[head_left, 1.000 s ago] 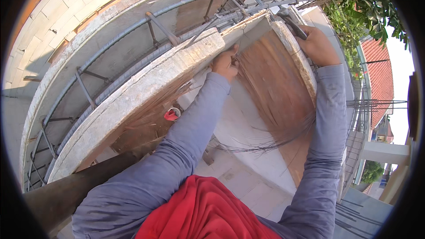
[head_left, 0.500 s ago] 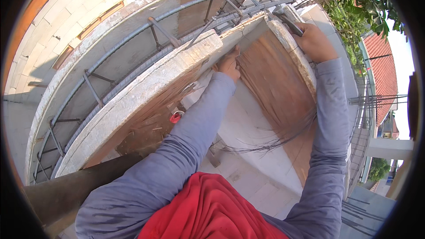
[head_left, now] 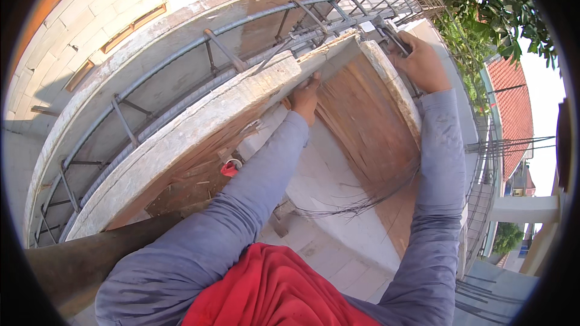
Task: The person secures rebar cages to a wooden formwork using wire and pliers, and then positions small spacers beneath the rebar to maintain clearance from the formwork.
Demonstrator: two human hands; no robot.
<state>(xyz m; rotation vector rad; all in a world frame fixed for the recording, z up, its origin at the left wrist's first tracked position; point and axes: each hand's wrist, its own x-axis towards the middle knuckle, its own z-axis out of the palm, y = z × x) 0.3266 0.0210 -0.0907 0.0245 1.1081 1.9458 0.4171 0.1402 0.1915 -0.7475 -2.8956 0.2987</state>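
At the far left, a pale block wall [head_left: 84,30] is lit by strong sunlight and partly crossed by shadow [head_left: 48,93]. At the far right, a bright sky [head_left: 547,87] is fringed by leafy branches [head_left: 483,0]; beside them a red tiled roof [head_left: 510,105] is seen. Nearer, on the right, a pale beam [head_left: 524,209] and a bluish-grey surface [head_left: 495,299] are seen.

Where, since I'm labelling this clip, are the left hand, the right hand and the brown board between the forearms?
Left hand [head_left: 306,98]: head view, middle of the hand.
Right hand [head_left: 426,69]: head view, middle of the hand.
Brown board [head_left: 373,139]: head view, middle of its broad face.
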